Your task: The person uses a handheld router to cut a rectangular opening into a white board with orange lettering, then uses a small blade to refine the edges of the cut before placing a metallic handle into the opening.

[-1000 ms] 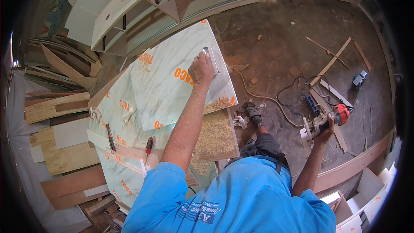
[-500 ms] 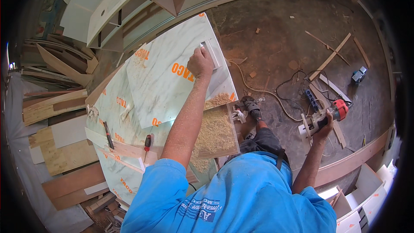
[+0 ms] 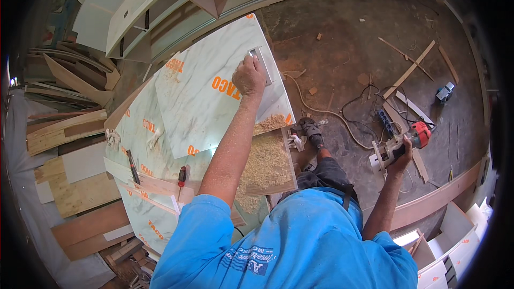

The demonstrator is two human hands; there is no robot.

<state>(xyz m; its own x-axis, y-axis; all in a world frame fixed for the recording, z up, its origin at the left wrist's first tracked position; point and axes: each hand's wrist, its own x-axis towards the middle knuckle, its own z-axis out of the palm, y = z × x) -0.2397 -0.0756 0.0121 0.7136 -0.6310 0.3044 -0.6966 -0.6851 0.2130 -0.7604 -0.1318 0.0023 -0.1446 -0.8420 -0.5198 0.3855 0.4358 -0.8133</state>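
Note:
My left hand (image 3: 249, 76) is closed at a silver rectangular piece that looks like a flush pull handle (image 3: 262, 65). This lies at a slot near the right edge of a white marbled panel (image 3: 201, 69), and my fingers partly hide it. Out to the right, my right hand (image 3: 405, 154) grips a router (image 3: 419, 135) with a red top and a pale round base, held above the floor. Sawdust (image 3: 265, 160) covers a board at the panel's near edge. A red-and-black screwdriver (image 3: 182, 175) and a dark slim tool (image 3: 133, 167) lie left of my forearm.
Offcut boards (image 3: 75, 182) are heaped on the left. Cabinet frames (image 3: 214, 0) stand along the far side. On the floor at right are a power strip (image 3: 385, 122), cords, wood strips (image 3: 409, 69) and a blue tool (image 3: 445, 92). A cabinet box (image 3: 455, 230) stands at lower right.
My left hand and the silver piece have shifted very slightly at the slot. The router stays in my right hand, almost in the same place.

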